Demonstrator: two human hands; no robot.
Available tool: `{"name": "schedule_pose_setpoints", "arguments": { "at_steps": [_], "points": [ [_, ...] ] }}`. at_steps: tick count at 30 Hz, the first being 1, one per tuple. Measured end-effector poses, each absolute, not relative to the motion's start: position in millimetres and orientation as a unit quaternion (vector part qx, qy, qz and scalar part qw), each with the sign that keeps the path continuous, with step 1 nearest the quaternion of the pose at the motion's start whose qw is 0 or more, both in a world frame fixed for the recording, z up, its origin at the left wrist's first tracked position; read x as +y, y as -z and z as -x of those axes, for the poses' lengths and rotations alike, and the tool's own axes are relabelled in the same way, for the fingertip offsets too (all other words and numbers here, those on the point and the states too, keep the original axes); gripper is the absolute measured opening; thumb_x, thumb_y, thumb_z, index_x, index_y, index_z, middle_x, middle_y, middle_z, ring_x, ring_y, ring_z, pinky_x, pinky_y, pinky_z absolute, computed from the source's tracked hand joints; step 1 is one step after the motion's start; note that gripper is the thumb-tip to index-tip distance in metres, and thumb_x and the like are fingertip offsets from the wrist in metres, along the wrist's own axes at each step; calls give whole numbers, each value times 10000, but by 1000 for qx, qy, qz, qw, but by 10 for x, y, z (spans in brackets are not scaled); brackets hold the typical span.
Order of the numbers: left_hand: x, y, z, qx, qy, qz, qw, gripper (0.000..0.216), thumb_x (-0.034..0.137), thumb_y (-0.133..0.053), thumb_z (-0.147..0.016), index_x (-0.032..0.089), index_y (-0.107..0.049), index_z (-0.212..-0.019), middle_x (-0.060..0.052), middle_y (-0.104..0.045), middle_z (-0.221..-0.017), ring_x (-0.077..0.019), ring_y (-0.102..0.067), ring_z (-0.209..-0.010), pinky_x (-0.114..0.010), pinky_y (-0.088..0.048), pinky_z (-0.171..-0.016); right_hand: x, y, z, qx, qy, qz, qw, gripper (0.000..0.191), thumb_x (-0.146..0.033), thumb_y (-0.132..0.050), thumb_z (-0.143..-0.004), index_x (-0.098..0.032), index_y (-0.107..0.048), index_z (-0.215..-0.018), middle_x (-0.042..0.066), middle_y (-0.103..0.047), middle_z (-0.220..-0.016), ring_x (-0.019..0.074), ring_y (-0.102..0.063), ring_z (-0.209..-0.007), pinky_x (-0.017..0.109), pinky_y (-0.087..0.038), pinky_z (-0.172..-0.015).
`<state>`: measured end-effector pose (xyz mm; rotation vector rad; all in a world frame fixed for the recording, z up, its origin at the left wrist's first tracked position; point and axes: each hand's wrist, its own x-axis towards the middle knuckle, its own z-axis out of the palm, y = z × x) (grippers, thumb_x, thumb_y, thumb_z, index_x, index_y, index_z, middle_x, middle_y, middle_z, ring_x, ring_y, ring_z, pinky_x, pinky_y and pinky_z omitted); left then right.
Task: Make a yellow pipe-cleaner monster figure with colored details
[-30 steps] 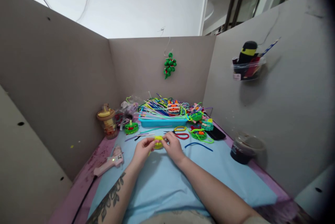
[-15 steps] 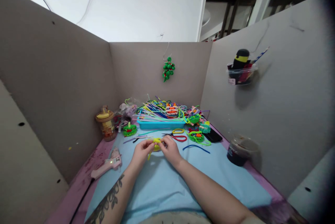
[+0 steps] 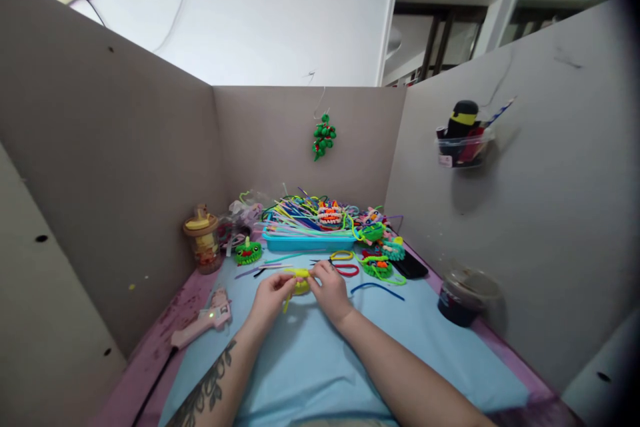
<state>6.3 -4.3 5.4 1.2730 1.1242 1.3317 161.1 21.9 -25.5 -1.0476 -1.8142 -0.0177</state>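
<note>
In the head view, your left hand (image 3: pixel 273 295) and right hand (image 3: pixel 330 288) meet over the middle of the table (image 3: pixel 133 377), above a light blue cloth (image 3: pixel 310 360). The fingers of both hands are closed in a pinch on a small fuzzy yellow piece (image 3: pixel 301 286), which sits between your fingertips, with a yellow strand slanting down beside your left fingers. Just beyond your right hand, toward the far edge, lie scissors (image 3: pixel 347 271) with one red and one yellow handle loop; a dark blue stem (image 3: pixel 377 288) lies to the right of that hand. Near the far edge stands a bright blue tray (image 3: pixel 310 242) heaped with coloured stems, and a green figure with eyes (image 3: pixel 249 253) rests in front of its left end. By the left edge you have a pink glue gun (image 3: pixel 200 328) with a small light showing and, farther back, a lidded cup (image 3: pixel 204 245) whose printing is too small to read. Near the right edge is a dark tub (image 3: pixel 459 304), its markings unreadable. The clear holder (image 3: pixel 473 152) on the right panel bears a pale label (image 3: pixel 445 161), also too small to make out.
</note>
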Motion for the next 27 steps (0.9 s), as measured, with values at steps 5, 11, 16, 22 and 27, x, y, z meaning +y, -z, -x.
{"name": "schedule_pose_setpoints", "arguments": {
  "at_steps": [5,11,16,22,27],
  "points": [
    [-70,-56,-66,485,-533,-496,484,329,446,-665,-611,122,-651,-668,-26,-609,-606,-138,-542,-549,-234,-437,-497,189,241,-1588,-772,55,435,461,110,-96,-492,-751,-194,-532,-725,70,-569,-855,205,-523,-828,304,-419,-735],
    [-51,-19,-56,494,-556,-486,459,312,445,-643,-629,134,-613,-623,-12,-597,-584,-150,-557,-551,-242,-444,-500,156,252,-1538,-772,-2,435,462,120,-81,-478,-723,-188,-515,-762,63,-543,-827,199,-524,-795,296,-431,-695],
    [21,42,-8,471,-582,-522,408,257,379,-606,-664,143,-636,-760,-24,-628,-669,-157,-557,-603,-242,-431,-532,123,209,-1526,-774,-99,384,494,277,-146,-564,-716,-177,-536,-990,71,-542,-954,186,-527,-867,271,-445,-712],
    [61,82,16,427,-611,-547,380,195,325,-588,-693,152,-631,-773,-52,-648,-766,-183,-584,-732,-281,-454,-683,134,207,-1525,-790,-128,366,475,133,-204,-488,-829,-189,-618,-850,38,-584,-771,157,-541,-735,256,-424,-653],
    [41,52,1,432,-592,-542,412,251,345,-616,-677,146,-648,-826,-81,-670,-894,-200,-608,-778,-295,-470,-712,165,218,-1534,-767,-122,394,491,174,-209,-479,-836,-193,-609,-722,21,-563,-696,152,-534,-690,251,-410,-625]
  ]
}}
